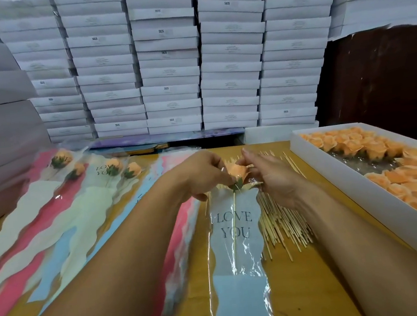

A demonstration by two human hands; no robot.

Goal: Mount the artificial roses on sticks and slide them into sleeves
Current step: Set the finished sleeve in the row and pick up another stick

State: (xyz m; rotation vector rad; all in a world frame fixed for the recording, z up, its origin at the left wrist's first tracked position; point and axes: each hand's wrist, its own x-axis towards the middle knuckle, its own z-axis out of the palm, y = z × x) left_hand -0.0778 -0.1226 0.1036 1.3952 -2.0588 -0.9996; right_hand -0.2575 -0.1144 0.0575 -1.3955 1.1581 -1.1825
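Observation:
An orange rose (237,171) with a green base sits on a thin stick (234,227) that runs down inside a clear sleeve (241,283) printed "LOVE YOU". My left hand (201,176) pinches the sleeve's top edge at the rose's left side. On the rose's right, my right hand (273,176) holds the sleeve's other edge, its fingertips touching the petals. The rose head lies at the sleeve's mouth.
A white box (354,181) of several orange roses stands at the right. Loose sticks (284,224) lie beside the sleeve. Empty coloured sleeves (182,232) are stacked left of it. Sleeved roses (112,168) lie at the far left. White cartons (166,59) are stacked behind the table.

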